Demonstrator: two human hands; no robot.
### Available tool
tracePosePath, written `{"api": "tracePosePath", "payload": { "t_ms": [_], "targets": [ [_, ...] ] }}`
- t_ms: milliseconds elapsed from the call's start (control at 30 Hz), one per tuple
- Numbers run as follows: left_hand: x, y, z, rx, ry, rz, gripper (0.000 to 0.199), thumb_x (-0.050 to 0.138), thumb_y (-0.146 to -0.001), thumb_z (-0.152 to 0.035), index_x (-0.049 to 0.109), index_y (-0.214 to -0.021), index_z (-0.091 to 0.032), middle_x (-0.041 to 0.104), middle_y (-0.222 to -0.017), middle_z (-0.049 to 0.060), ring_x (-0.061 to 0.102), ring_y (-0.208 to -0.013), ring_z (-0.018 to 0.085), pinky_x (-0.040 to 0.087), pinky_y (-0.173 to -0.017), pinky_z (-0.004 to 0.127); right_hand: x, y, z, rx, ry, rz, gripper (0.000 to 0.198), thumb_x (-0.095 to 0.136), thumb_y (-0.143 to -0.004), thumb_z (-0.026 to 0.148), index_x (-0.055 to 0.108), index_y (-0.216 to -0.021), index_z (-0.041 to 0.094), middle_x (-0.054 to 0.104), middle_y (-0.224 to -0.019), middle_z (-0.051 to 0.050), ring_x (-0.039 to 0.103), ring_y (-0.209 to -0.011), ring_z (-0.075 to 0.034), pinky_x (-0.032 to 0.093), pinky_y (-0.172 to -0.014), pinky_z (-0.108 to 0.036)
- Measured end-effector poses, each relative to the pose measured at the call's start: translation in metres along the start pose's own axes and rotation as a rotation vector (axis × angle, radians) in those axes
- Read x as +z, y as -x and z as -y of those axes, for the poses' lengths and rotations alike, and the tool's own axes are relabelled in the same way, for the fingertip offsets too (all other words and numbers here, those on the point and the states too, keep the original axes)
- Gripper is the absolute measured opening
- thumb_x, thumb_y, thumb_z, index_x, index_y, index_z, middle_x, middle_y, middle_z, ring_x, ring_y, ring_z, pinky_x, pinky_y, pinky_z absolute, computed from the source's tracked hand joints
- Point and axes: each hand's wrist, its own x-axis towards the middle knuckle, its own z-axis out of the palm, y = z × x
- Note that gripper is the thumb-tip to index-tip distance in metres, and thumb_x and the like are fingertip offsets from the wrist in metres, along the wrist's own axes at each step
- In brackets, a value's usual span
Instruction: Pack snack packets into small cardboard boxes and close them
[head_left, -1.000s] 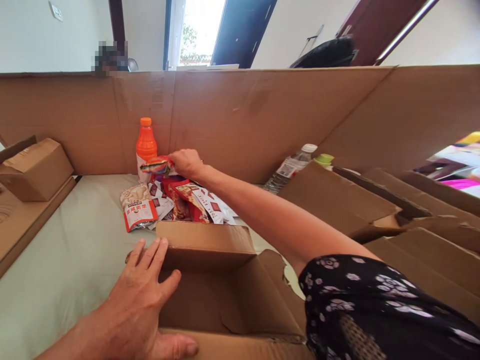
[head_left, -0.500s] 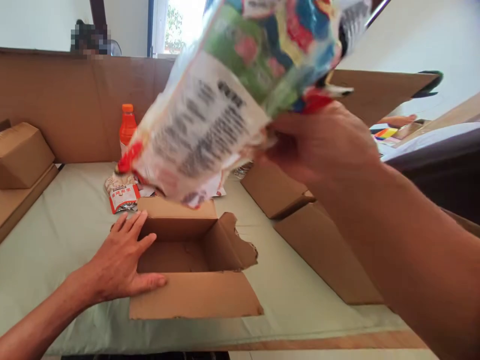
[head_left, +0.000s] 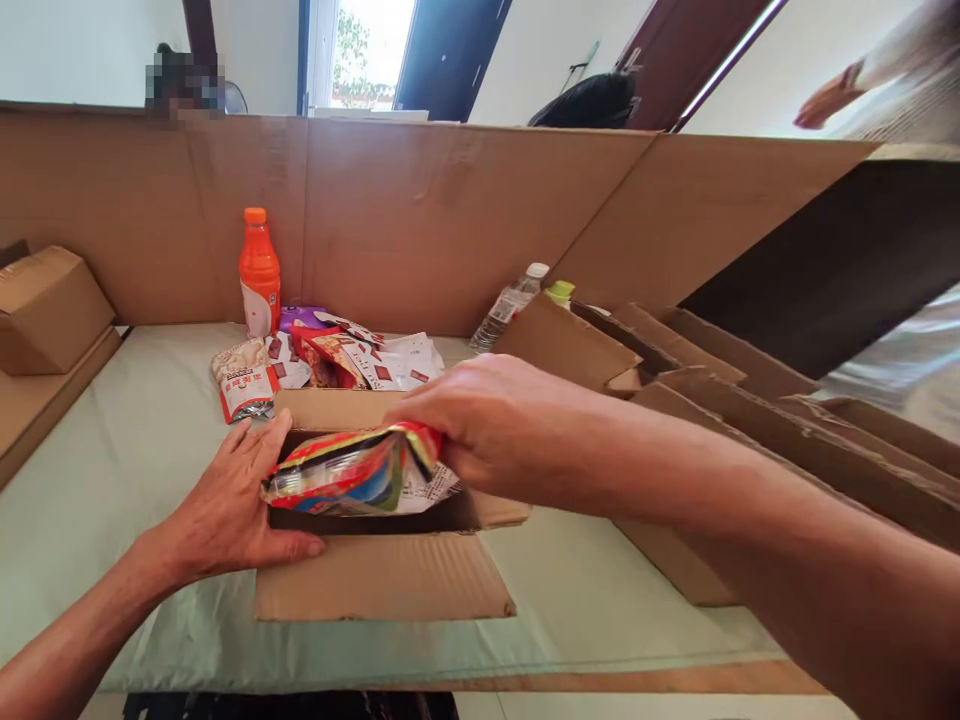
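The right hand (head_left: 487, 415) is closed round one end of a bright snack packet (head_left: 360, 480); the left hand (head_left: 232, 500) is spread wide at the left edge of an open carton (head_left: 386, 580), thumb over the near flap. The packet is at the carton's mouth, its long axis running left to right — roughly along the table's front edge — and its free end pointing toward the left hand; whether they touch, I cannot tell. The table (head_left: 570, 590) wears a pale green cloth. Toward its far edge lie snack pouches (head_left: 360, 355) beside an upright orange bottle (head_left: 259, 275), with a cardboard screen (head_left: 465, 220) behind. More cartons (head_left: 682, 565) crowd the right side. Beyond the screen — a bright doorway (head_left: 371, 50), pale walls and another person's hand (head_left: 829, 100), upper right.
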Motion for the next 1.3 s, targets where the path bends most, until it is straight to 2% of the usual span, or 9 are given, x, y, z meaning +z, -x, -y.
{"api": "tracePosePath", "payload": {
  "t_ms": [100,233,433,600,667,767,1000,1167,1300],
  "targets": [
    [-0.002,0.001,0.002,-0.029,0.032,-0.016,0.118,0.068,-0.080,-0.076,0.016,-0.161,-0.008,0.038,-0.161,0.029,0.038,-0.151,0.043,0.026,-0.124,0.065,0.000,-0.019,0.015,-0.018,0.129,0.166,0.020,0.058,-0.077,0.009,0.071,-0.065,0.020,0.068,-0.062,-0.006,0.059,-0.056,-0.019,0.034,-0.054,-0.031],
    [-0.005,-0.001,0.002,-0.036,0.057,-0.023,0.114,0.076,-0.075,-0.069,0.024,-0.160,-0.013,0.045,-0.158,0.025,0.044,-0.146,0.044,0.029,-0.123,0.066,0.025,-0.042,0.027,-0.161,0.114,0.193,0.026,0.054,-0.086,0.005,0.077,-0.081,0.017,0.073,-0.069,-0.009,0.067,-0.065,-0.020,0.043,-0.062,-0.031],
    [-0.004,-0.007,0.002,-0.051,0.073,0.028,0.109,0.077,-0.074,-0.069,0.033,-0.156,-0.013,0.044,-0.159,0.027,0.042,-0.148,0.043,0.025,-0.123,0.068,0.079,-0.067,0.043,-0.288,0.009,0.236,0.031,0.053,-0.095,0.007,0.074,-0.117,0.008,0.076,-0.119,-0.019,0.073,-0.102,-0.027,0.053,-0.076,-0.033],
    [-0.003,-0.008,0.001,-0.034,0.089,0.025,0.105,0.074,-0.075,-0.073,0.039,-0.154,-0.013,0.048,-0.157,0.025,0.044,-0.147,0.042,0.025,-0.122,0.068,0.055,-0.049,0.015,-0.182,-0.119,0.310,0.046,0.074,-0.086,0.038,0.070,-0.127,0.018,0.078,-0.114,-0.012,0.072,-0.105,-0.030,0.053,-0.080,-0.035],
    [-0.002,-0.008,0.001,-0.034,0.075,0.035,0.106,0.073,-0.076,-0.074,0.040,-0.155,-0.011,0.046,-0.158,0.026,0.042,-0.148,0.043,0.025,-0.123,0.068,0.046,-0.038,0.004,-0.084,-0.008,0.352,0.047,0.076,-0.084,0.032,0.071,-0.128,0.017,0.077,-0.118,-0.014,0.071,-0.110,-0.032,0.051,-0.081,-0.035],
    [-0.002,-0.007,0.002,-0.028,0.029,0.039,0.099,0.071,-0.079,-0.072,0.046,-0.152,-0.011,0.042,-0.161,0.026,0.039,-0.150,0.042,0.024,-0.123,0.067,0.049,-0.028,-0.001,0.026,0.130,0.416,0.027,0.060,-0.092,0.017,0.077,-0.113,0.014,0.078,-0.110,-0.016,0.074,-0.103,-0.030,0.048,-0.075,-0.033],
    [-0.001,-0.010,0.003,0.016,-0.087,0.038,0.057,0.065,-0.091,-0.046,0.062,-0.136,-0.012,0.045,-0.159,0.025,0.044,-0.147,0.041,0.029,-0.120,0.070,0.082,-0.023,0.004,0.070,0.047,0.350,0.029,0.051,-0.096,0.012,0.079,-0.105,0.013,0.080,-0.103,-0.015,0.075,-0.095,-0.027,0.045,-0.070,-0.030],
    [-0.013,-0.014,-0.004,0.161,-0.225,-0.087,0.049,0.076,-0.085,-0.039,0.067,-0.124,-0.012,0.056,-0.148,0.026,0.047,-0.143,0.046,0.033,-0.115,0.072,0.076,-0.006,0.001,0.034,-0.024,0.279,0.021,0.059,-0.098,0.021,0.074,-0.111,0.014,0.078,-0.109,-0.012,0.074,-0.099,-0.026,0.047,-0.075,-0.031],
    [-0.030,-0.022,-0.020,0.253,-0.319,-0.091,0.033,0.076,-0.085,-0.028,0.069,-0.115,-0.015,0.073,-0.111,0.015,0.067,-0.107,0.036,0.055,-0.090,0.055,0.060,0.011,-0.007,0.102,0.100,0.176,0.024,0.073,-0.090,0.030,0.074,-0.108,0.014,0.078,-0.107,-0.015,0.072,-0.101,-0.031,0.047,-0.078,-0.035]
  ]
}}
